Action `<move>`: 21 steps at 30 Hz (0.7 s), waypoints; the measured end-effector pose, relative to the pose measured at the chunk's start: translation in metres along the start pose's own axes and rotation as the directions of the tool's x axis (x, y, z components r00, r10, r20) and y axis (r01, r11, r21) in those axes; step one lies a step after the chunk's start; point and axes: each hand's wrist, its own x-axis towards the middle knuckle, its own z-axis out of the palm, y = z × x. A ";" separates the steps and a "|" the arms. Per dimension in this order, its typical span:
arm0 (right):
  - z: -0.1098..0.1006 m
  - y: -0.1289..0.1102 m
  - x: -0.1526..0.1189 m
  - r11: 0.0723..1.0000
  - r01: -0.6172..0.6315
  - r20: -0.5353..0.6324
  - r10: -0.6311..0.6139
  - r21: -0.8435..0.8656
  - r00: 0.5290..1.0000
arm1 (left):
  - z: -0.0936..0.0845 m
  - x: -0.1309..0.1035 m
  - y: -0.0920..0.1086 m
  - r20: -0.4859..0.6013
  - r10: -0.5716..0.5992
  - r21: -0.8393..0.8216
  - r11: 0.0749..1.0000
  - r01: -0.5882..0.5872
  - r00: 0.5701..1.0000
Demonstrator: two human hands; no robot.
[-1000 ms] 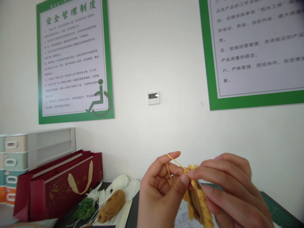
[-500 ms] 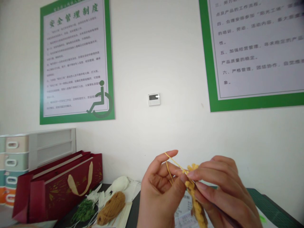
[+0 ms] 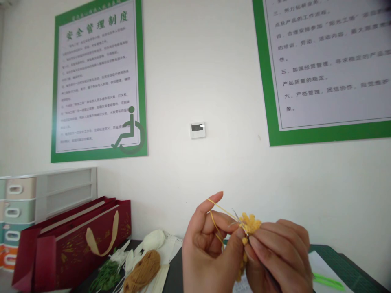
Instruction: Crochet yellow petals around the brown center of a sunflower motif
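My left hand point(image 3: 210, 248) pinches the yellow crochet piece point(image 3: 251, 224) between thumb and fingers. Its raised index finger carries a strand of yellow yarn point(image 3: 222, 208) that runs down to the stitches. My right hand point(image 3: 279, 252) is closed on a crochet hook point(image 3: 234, 213), whose silver hooked tip sticks up past the stitches by the left fingertips. Its dark handle passes under the right palm. The scalloped top of the crochet piece shows above the fingers, and its lower part hangs mostly hidden behind both hands.
At left stand a dark red gift bag point(image 3: 82, 240) and a drawer unit point(image 3: 65, 187). Brown yarn point(image 3: 143, 270), green yarn point(image 3: 105, 276) and white yarn point(image 3: 154, 240) lie on the table. A green cutting mat point(image 3: 339, 264) and a bright green cutter-like tool point(image 3: 328, 280) are at right.
The hook's tip now sticks up clear of the stitches. My right hand has dropped slightly and turned, showing more of the scalloped top. The view has shifted slightly.
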 end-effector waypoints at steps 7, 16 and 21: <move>-0.016 -0.016 0.013 0.963 0.126 0.076 -0.111 -0.238 0.991 | -0.001 -0.004 0.002 0.013 0.071 0.122 0.990 -0.072 0.997; -0.005 -0.020 0.020 0.904 -0.379 0.017 0.384 0.197 0.923 | -0.006 0.003 0.009 0.108 -0.012 0.053 0.999 0.006 0.994; -0.001 -0.014 0.024 0.623 -0.625 0.209 0.609 0.471 0.765 | -0.006 0.005 0.013 0.157 -0.096 -0.035 0.994 0.103 0.983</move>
